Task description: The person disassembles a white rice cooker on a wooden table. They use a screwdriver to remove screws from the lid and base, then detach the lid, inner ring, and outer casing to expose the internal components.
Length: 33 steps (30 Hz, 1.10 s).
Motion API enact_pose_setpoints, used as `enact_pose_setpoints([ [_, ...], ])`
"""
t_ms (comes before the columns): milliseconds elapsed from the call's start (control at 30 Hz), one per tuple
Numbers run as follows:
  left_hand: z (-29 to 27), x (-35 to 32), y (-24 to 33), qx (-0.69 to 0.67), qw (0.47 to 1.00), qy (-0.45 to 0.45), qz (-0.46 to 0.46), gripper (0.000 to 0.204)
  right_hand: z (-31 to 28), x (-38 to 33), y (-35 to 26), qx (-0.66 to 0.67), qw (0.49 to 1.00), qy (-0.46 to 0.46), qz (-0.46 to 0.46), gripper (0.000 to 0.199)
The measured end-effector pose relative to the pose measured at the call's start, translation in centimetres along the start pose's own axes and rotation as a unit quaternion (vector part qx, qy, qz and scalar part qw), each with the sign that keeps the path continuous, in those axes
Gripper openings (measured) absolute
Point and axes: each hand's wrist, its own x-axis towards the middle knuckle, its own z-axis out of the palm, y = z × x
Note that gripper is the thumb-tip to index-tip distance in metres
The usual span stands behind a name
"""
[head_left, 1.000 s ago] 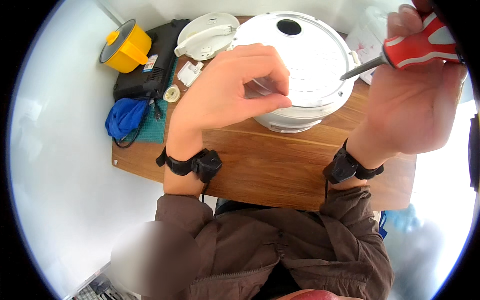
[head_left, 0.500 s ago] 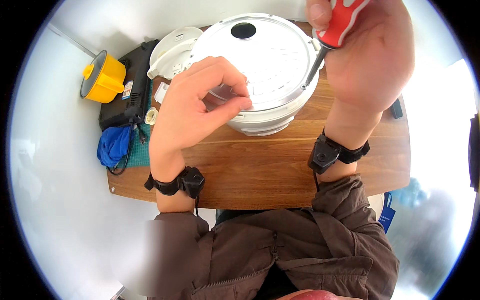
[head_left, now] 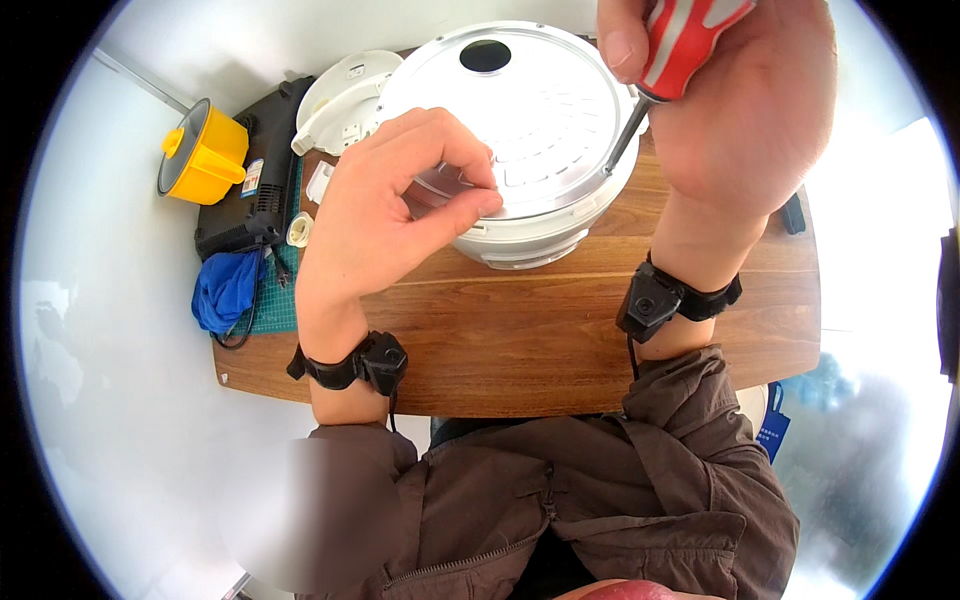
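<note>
A round white appliance [head_left: 550, 110], perhaps a rice cooker, stands on the wooden table with a silvery rim around its top and a dark oval opening near the far side. My right hand [head_left: 745, 110] grips a screwdriver [head_left: 690, 45] by its red and light grey handle. The dark shaft slants down to the rim at the appliance's near right, where the tip meets a screw spot. My left hand [head_left: 390, 205] rests at the near left edge of the top, thumb and index finger pinched together at the rim. Whatever lies between those fingertips is hidden.
On the left, a white lid-like part [head_left: 345, 100] lies behind a black device [head_left: 250, 190] bearing a yellow pot [head_left: 210, 160]. A blue cloth [head_left: 228, 290], a cable and a small white ring [head_left: 300, 229] lie by the green mat [head_left: 275, 310]. A dark object [head_left: 792, 215] sits at the right edge.
The screwdriver handle has turned in my right hand, and my right thumb has shifted slightly left and down. The tip stays at the same rim spot; my left hand keeps its pinch.
</note>
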Motion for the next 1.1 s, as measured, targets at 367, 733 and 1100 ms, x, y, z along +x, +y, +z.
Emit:
enact_pose_setpoints([
  [367,0.1,-0.2,-0.5,0.014,1.0,0.007,0.016,0.013,2.6,-0.6,-1.1,-0.116,0.978,0.17,-0.03,0.067],
  [733,0.3,-0.4,-0.4,0.017,1.0,0.007,-0.006,0.013,1.3,-1.5,0.3,-0.143,0.981,0.099,-0.091,0.07],
  [1100,0.3,-0.3,-0.6,0.02,1.0,0.012,0.008,0.013,-0.6,-0.4,-1.3,-0.167,0.983,-0.026,-0.068,0.073],
])
